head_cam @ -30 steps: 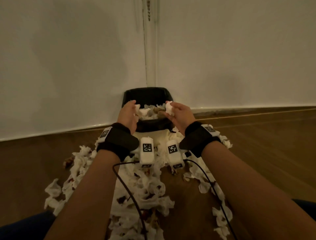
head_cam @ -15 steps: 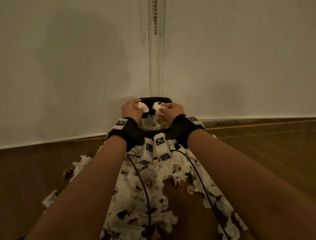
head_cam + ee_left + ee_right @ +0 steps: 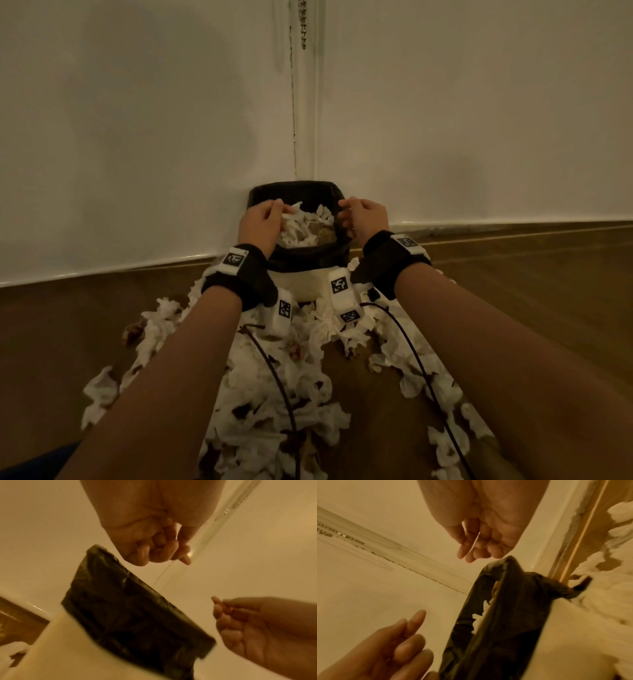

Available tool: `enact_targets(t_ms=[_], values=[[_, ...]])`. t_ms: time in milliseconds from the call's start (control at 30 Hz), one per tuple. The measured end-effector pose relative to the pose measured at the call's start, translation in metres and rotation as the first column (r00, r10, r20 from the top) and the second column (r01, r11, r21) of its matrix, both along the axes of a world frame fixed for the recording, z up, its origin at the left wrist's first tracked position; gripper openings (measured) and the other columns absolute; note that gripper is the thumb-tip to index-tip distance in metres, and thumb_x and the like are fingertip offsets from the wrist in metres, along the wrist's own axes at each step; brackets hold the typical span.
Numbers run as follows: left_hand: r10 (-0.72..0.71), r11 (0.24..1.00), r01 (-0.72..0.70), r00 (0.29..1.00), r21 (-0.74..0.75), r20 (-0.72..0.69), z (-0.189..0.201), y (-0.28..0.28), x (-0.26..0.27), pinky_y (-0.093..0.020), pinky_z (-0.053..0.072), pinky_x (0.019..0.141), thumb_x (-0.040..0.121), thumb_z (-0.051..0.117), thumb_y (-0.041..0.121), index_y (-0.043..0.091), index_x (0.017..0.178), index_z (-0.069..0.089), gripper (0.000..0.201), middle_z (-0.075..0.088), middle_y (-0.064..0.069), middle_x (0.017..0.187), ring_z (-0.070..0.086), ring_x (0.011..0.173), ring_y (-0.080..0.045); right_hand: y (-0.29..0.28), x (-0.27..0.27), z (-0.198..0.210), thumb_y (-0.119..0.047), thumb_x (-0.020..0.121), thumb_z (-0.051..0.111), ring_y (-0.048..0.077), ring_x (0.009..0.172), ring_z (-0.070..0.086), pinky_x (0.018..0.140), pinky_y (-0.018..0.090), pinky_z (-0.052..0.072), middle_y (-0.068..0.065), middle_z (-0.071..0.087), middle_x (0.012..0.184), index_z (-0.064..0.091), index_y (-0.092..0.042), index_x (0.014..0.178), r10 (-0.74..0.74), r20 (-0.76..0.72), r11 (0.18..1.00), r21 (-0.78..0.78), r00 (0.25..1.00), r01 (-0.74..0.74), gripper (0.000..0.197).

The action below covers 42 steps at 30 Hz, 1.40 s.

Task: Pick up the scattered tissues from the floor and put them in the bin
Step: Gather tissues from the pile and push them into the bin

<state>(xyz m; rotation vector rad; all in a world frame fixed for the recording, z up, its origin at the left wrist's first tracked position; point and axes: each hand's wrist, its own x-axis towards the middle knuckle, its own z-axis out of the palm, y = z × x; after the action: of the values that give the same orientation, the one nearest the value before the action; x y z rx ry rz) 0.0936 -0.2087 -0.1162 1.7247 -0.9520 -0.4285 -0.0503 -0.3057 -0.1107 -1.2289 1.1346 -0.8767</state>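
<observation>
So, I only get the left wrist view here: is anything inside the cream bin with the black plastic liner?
Observer: Yes. The head view shows crumpled white tissues inside the cream bin with the black plastic liner.
Operator: Is the floor done?
Observer: No. Many scattered white tissues lie on the brown wooden floor in front of it.
Operator: Anything in the right palm?
Observer: The right wrist view shows the right hand empty, fingers relaxed.

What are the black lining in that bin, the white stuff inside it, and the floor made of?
The black liner looks like thin glossy plastic film: it crinkles and glints. The tissues look like soft matte paper, crumpled. The floor looks like smooth wood or wood-look laminate, brown with plank lines.
</observation>
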Motion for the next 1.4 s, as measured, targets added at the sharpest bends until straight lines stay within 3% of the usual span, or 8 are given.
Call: enact_targets(t_ms=[233,400,600,700,833,967,1133,1400], values=[[-0.236,0.944,0.197,0.964,0.264,0.124,-0.040,0.036,-0.054,-0.015,0.036,0.047,0.093,0.046,0.025,0.033,0.063,0.062,0.036,0.055,0.009,0.056,0.048,0.049,-0.005,0.019,-0.047,-0.045,-0.015,0.094,0.040,0.012,0.057,0.048,0.057,0.026,0.038,0.000,0.056,0.061,0.067,-0.012,0.080,-0.009,-0.253,0.998,-0.067,0.967,-0.008,0.030],[-0.412,0.818,0.291,0.898,0.496,0.154,-0.071,0.040,-0.084,-0.030,0.052,0.073,0.092,0.048,0.029,0.031,0.090,0.065,0.018,0.065,0.004,0.088,0.062,0.080,-0.014,0.035,-0.079,-0.076,-0.017,0.093,0.042,0.011,0.053,0.049,0.055,0.025,0.042,-0.003,0.059,0.060,0.070,-0.011,0.088,0.019,-0.383,0.999,-0.032,0.924,-0.034,0.029],[-0.581,0.686,0.308,0.777,0.659,0.241,-0.120,0.034,-0.120,-0.032,0.046,0.089,0.092,0.052,0.021,0.022,0.112,0.061,0.022,0.057,-0.003,0.120,0.056,0.107,-0.021,0.052,-0.116,-0.122,-0.015,0.095,0.045,0.019,0.068,0.063,0.072,0.034,0.055,0.005,0.069,0.074,0.067,-0.006,0.102,0.118,-0.474,0.981,0.190,0.873,-0.029,0.024],[-0.604,0.662,0.284,0.750,0.694,0.270,-0.143,0.032,-0.136,-0.032,0.044,0.094,0.089,0.058,0.019,0.024,0.112,0.059,0.024,0.047,-0.003,0.125,0.049,0.114,-0.022,0.060,-0.127,-0.142,-0.009,0.093,0.048,0.029,0.093,0.066,0.087,0.041,0.054,0.014,0.070,0.099,0.069,-0.007,0.101,0.242,-0.589,0.963,0.244,0.771,-0.116,0.022],[-0.641,0.636,0.254,0.700,0.729,0.316,-0.164,0.034,-0.149,-0.037,0.044,0.095,0.086,0.061,0.018,0.025,0.119,0.055,0.034,0.034,-0.001,0.139,0.040,0.120,-0.027,0.070,-0.137,-0.159,-0.009,0.090,0.051,0.028,0.099,0.062,0.081,0.030,0.050,0.011,0.067,0.109,0.070,-0.013,0.104,0.294,-0.737,0.955,0.210,0.608,-0.208,0.024],[-0.715,0.553,0.270,0.639,0.788,0.283,-0.178,0.038,-0.151,-0.039,0.043,0.099,0.087,0.060,0.016,0.023,0.126,0.051,0.040,0.034,-0.003,0.140,0.042,0.120,-0.028,0.080,-0.143,-0.170,-0.009,0.090,0.051,0.027,0.102,0.061,0.074,0.027,0.045,0.010,0.065,0.114,0.069,-0.013,0.108,0.317,-0.761,0.947,0.219,0.566,-0.236,0.026],[-0.773,0.464,0.203,0.567,0.862,0.283,-0.187,0.046,-0.155,-0.039,0.044,0.096,0.091,0.053,0.016,0.013,0.124,0.050,0.033,0.041,-0.012,0.131,0.045,0.118,-0.029,0.087,-0.145,-0.178,-0.011,0.090,0.052,0.025,0.105,0.060,0.086,0.031,0.048,0.007,0.064,0.116,0.067,-0.015,0.111,0.298,-0.788,0.948,0.177,0.539,-0.264,0.027],[-0.635,0.515,0.320,0.766,0.795,0.103,-0.183,0.044,-0.151,-0.040,0.041,0.100,0.088,0.055,0.019,0.007,0.130,0.039,0.046,0.041,-0.015,0.133,0.046,0.118,-0.032,0.092,-0.149,-0.180,-0.009,0.089,0.049,0.024,0.109,0.058,0.092,0.032,0.046,0.006,0.061,0.118,0.069,-0.017,0.106,0.241,-0.801,0.961,0.120,0.547,-0.248,0.027]])
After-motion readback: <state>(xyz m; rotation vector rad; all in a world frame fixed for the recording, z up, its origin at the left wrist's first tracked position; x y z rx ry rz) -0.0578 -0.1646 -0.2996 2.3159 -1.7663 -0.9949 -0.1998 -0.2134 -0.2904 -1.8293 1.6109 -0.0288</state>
